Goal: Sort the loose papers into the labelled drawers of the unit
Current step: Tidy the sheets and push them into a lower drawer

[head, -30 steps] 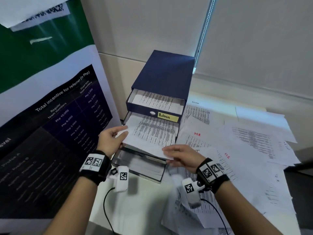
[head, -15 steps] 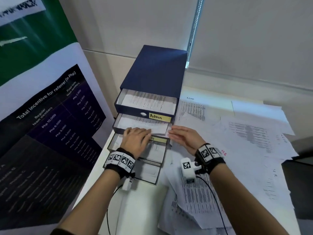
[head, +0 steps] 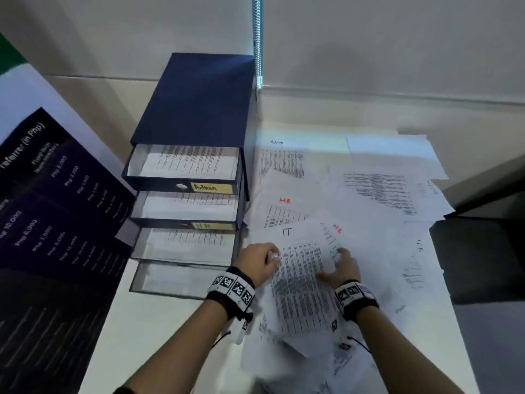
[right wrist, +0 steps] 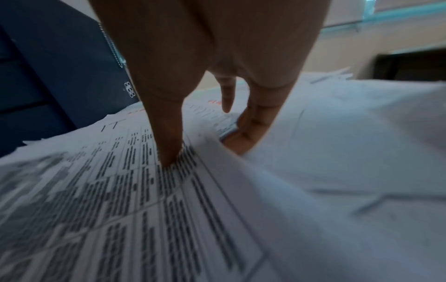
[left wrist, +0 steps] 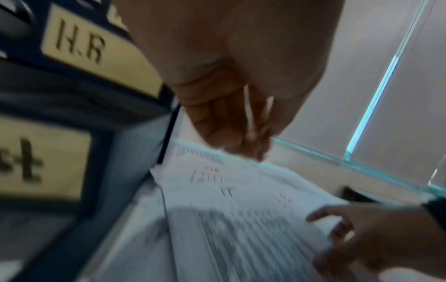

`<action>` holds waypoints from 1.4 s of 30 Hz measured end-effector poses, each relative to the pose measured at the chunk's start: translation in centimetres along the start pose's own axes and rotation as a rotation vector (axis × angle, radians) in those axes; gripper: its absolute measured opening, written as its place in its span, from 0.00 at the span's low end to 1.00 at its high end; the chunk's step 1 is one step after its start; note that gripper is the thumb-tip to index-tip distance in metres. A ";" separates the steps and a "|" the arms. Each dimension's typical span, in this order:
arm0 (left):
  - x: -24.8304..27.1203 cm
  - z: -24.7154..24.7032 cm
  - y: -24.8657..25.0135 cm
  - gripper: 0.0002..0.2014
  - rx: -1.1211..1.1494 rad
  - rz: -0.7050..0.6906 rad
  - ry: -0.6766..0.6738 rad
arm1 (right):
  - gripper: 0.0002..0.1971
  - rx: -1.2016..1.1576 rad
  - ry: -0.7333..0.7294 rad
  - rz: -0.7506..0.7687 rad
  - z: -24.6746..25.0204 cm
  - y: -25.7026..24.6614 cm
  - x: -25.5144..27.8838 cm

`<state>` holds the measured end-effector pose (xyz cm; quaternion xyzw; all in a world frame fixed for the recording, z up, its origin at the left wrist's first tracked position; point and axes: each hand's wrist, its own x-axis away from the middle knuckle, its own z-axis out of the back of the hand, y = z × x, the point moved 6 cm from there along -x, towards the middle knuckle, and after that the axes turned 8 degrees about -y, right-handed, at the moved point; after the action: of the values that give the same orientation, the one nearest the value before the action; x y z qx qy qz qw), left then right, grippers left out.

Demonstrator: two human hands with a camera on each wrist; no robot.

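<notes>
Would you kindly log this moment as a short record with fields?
Sheet in hand: IT sheet, on top of the loose papers
Left hand: pinches its left edge
Right hand: thumb on top, fingers under its right edge
Drawer unit: four drawers open
Labels readable: Admin drawer, HR drawer

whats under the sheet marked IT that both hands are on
Under the IT sheet lie more loose papers: an HR sheet sticks out behind it and another at its right edge. The rest beneath is covered, as are the right hand fingers tucked under.
</notes>
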<state>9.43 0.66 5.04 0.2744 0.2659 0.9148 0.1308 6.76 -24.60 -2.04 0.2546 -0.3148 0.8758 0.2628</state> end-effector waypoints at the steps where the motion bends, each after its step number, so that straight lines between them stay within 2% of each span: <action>1: -0.7 -1.7 -1.4 0.24 -0.022 0.153 -0.061 | 0.46 -0.043 -0.009 0.036 -0.4 -0.3 0.1; 3: -1.4 -4.5 -4.3 0.42 0.074 0.442 -0.134 | 0.37 -0.085 -0.053 0.099 -0.8 -0.3 0.0; 4: -1.6 -5.1 -5.4 0.47 0.147 0.528 -0.117 | 0.30 -0.090 -0.083 0.132 -0.8 -0.5 0.2; 6: -2.2 -5.5 -6.4 0.48 0.280 0.567 -0.044 | 0.13 -0.171 -0.107 0.200 -0.1 -1.0 0.9; 7: -2.4 -5.5 -6.5 0.48 0.331 0.552 -0.019 | 0.08 -0.256 -0.107 0.234 0.8 -1.3 1.3; 8: -2.7 -5.3 -6.3 0.46 0.367 0.524 -0.001 | 0.08 -0.334 -0.099 0.266 1.9 -1.8 1.6; 11: -3.0 -3.5 -4.3 0.37 0.483 0.389 0.042 | 0.21 -0.395 0.036 0.393 6.8 -3.9 2.9; 13: -2.2 -1.5 -2.1 0.32 0.696 0.259 0.030 | 0.27 -0.365 0.149 0.518 10.5 -6.5 5.0; 15: -0.5 0.9 -0.3 0.31 0.921 0.121 0.046 | 0.25 -0.425 0.148 0.608 13.1 -9.0 7.0; 16: 0.6 2.0 0.4 0.29 1.007 0.064 0.057 | 0.20 -0.460 0.134 0.644 14.0 -10.1 7.7; 17: 2.0 3.3 1.1 0.25 1.071 0.004 0.072 | 0.13 -0.490 0.108 0.661 14.6 -11.0 8.2; 18: 3.4 4.8 1.6 0.19 1.105 -0.042 0.097 | 0.12 -0.515 0.082 0.683 15.0 -11.9 8.8; 20: 6.9 8.3 1.9 0.12 1.116 -0.091 0.169 | 0.28 -0.547 0.015 0.724 15.1 -13.9 10.2; 22: 10.3 11.1 0.8 0.13 1.138 -0.106 0.220 | 0.33 -0.530 -0.061 0.753 13.8 -16.0 12.2; 25: 15.5 13.9 -3.2 0.05 1.175 -0.041 0.308 | 0.25 -0.467 -0.336 0.779 8.2 -18.8 15.4; 27: 18.9 14.6 -6.7 0.06 1.196 0.031 0.342 | 0.21 -0.531 -0.593 0.684 2.8 -19.4 17.6; 28: 20.6 14.7 -8.3 0.10 1.207 0.055 0.355 | 0.21 -0.560 -0.706 0.621 -0.2 -19.3 18.6; 30: 23.6 14.0 -11.3 0.15 1.222 0.115 0.347 | 0.19 -0.558 -0.849 0.494 -6.2 -18.2 20.0; 32: 26.2 12.4 -14.2 0.14 1.198 0.215 0.313 | 0.19 -0.505 -0.935 0.415 -11.5 -17.1 21.1; 36: 30.0 8.4 -20.1 0.09 1.163 0.376 0.251 | 0.18 -0.481 -0.977 0.306 -18.1 -15.6 22.2; 38: 30.9 6.5 -22.7 0.13 1.152 0.468 0.240 | 0.18 -0.504 -0.940 0.285 -18.8 -15.8 22.5; 42: 30.8 4.0 -25.7 0.31 1.066 0.547 0.184 | 0.19 -0.497 -0.700 0.280 -17.9 -16.5 19.8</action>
<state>-10.95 35.38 6.83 0.2804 0.6177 0.6758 -0.2882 -2.54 4.56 4.86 0.4194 -0.6169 0.6620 0.0726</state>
